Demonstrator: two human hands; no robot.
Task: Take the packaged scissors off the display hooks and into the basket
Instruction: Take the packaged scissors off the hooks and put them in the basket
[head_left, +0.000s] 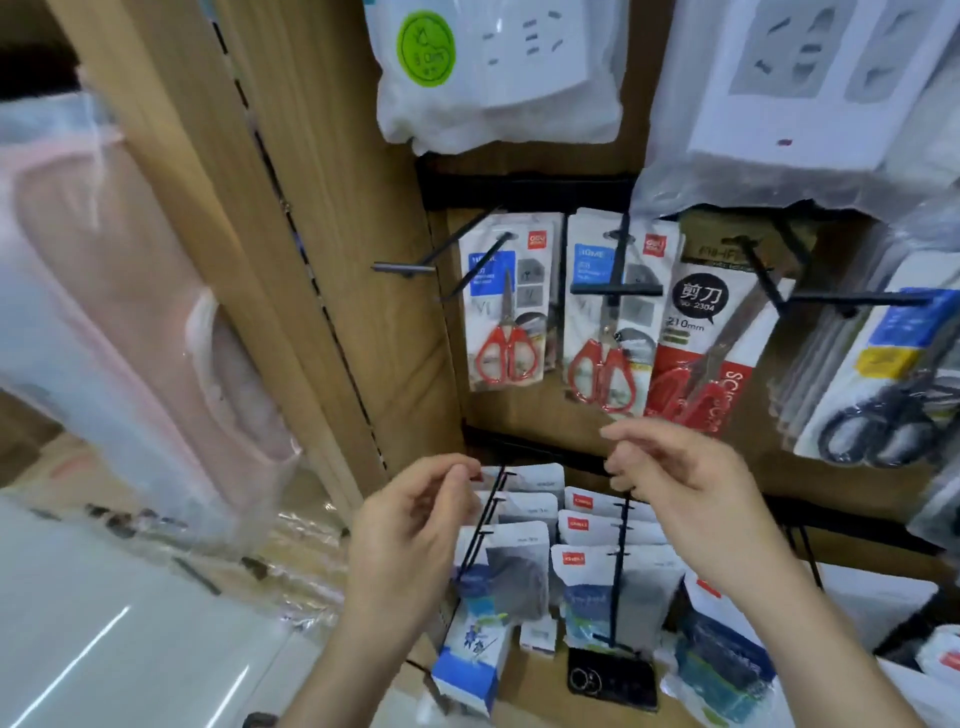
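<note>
While hands (410, 525) (685, 499) hover, seemingly empty, red scissors (503, 356) in hanging packs (592, 312)

Black display hooks (615, 289) on a brown backboard (445, 364) carried packaged red-handled scissors (506, 312); lower hooks (620, 566) held white packets (527, 540).

A person's left hand (410, 525) and right hand (691, 499) at a shop display, both bare, with the two forearms (363, 649) likewise uncovered from wrist down to the lower edge of the frame.
</note>
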